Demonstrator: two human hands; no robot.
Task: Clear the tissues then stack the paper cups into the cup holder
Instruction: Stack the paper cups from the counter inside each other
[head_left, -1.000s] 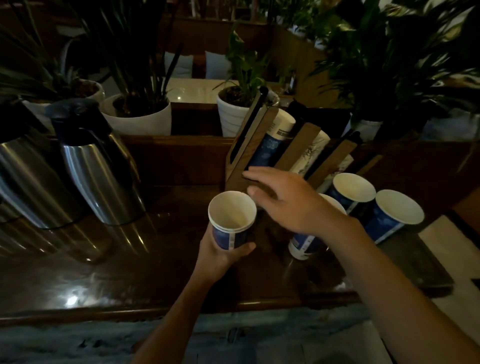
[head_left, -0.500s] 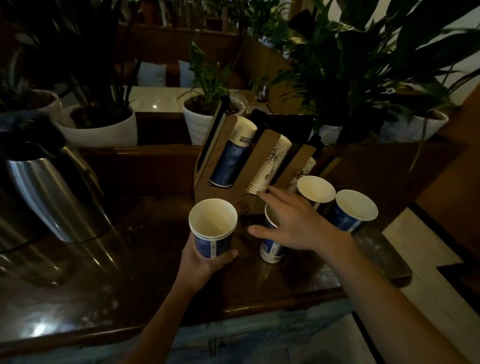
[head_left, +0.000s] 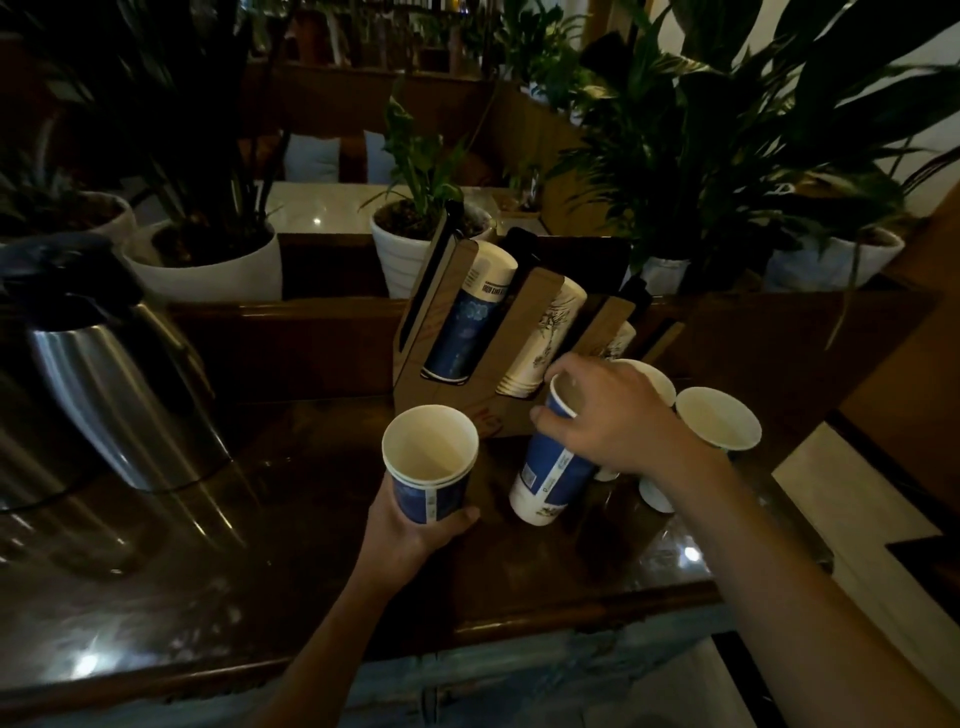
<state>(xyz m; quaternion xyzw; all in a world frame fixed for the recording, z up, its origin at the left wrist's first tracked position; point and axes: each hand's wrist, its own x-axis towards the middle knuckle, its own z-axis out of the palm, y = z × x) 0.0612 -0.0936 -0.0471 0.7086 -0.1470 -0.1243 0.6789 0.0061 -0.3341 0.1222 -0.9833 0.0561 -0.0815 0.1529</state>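
Observation:
My left hand (head_left: 415, 530) grips a short stack of nested blue paper cups (head_left: 431, 467) from below, mouth up, above the dark counter. My right hand (head_left: 618, 415) is closed over the rim of another blue paper cup (head_left: 550, 478), which tilts off the counter. Behind my right hand stand two more cups, one mostly hidden (head_left: 657, 379) and one at the right (head_left: 719, 421). The brown slanted cup holder (head_left: 483, 384) stands just behind, with a blue stack (head_left: 467, 322) and white stacks (head_left: 550, 338) in its slots. No tissues are in sight.
Two steel thermos jugs (head_left: 104, 374) stand on the left of the counter (head_left: 260, 571). White pots with plants (head_left: 208, 265) line the ledge behind. The counter's right end (head_left: 769, 566) drops off to a lighter floor.
My right hand has closed on the blue cup and tipped it up off the counter. The left hand keeps its stack. The camera view shifted slightly.

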